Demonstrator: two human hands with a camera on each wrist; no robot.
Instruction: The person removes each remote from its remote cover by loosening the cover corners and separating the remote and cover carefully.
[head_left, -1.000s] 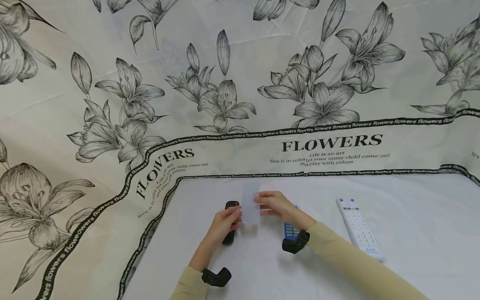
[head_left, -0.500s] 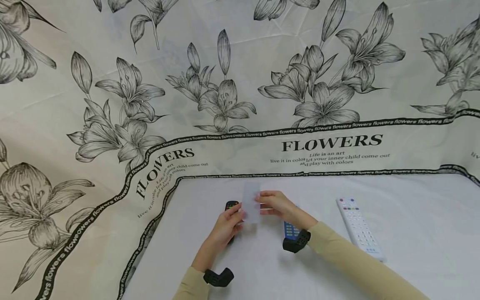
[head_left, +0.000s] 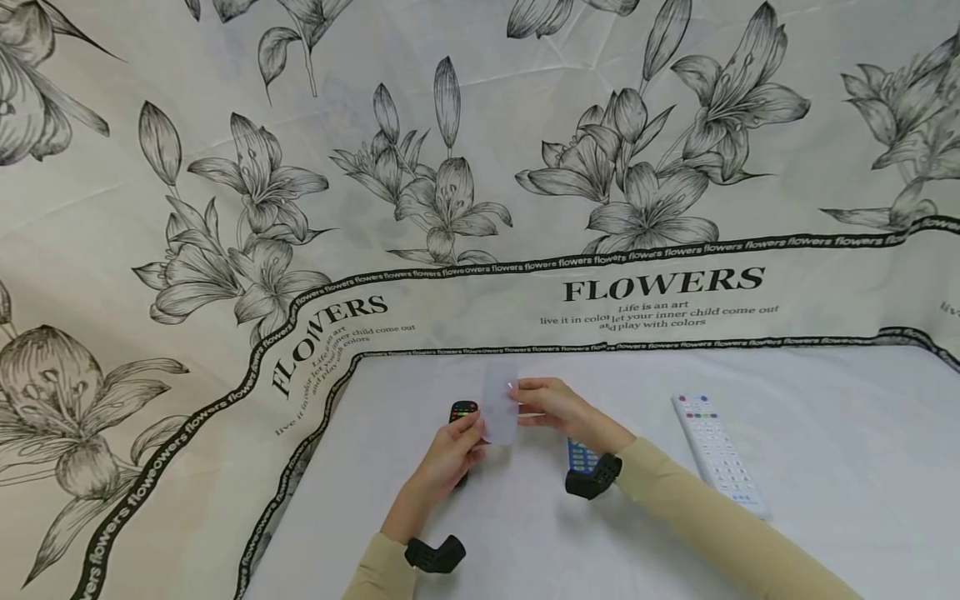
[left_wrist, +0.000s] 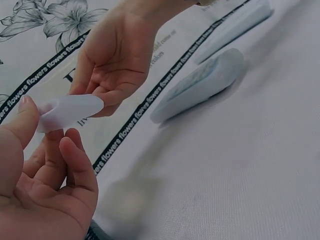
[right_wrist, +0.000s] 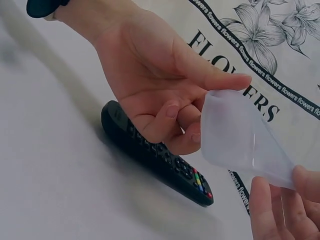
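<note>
So there's a floppy-looking translucent cover [head_left: 498, 408] held up in the air above a white-covered surface [head_left: 525, 542], and both ends of it are pinched. The left hand [head_left: 450, 454] comes in from about 8 o'clock of the cover in the head view and nips its edge between thumb and fingers, the other fingers kinda curled underneath. The right hand [head_left: 555, 406] is over at 3 o'clock, pinching the opposite side, and the right wrist view shows its thumb and finger right on a corner. Behind the left hand there's a black remote [right_wrist: 159, 162] lying on the surface, colored buttons up at its 12 o'clock end in the head view, lower half mostly blocked; can't tell if the hand actually touches it. A blue remote [head_left: 581, 458] sits at 4 o'clock of the cover, partly hidden by the right arm and its black wrist camera [head_left: 592, 477]. Way out just past 3 o'clock is a white remote [head_left: 720, 454], its top leaning toward 11. Up at 12 there's a cloth [head_left: 465, 308] with lilies and "FLOWERS" printed on it.
</note>
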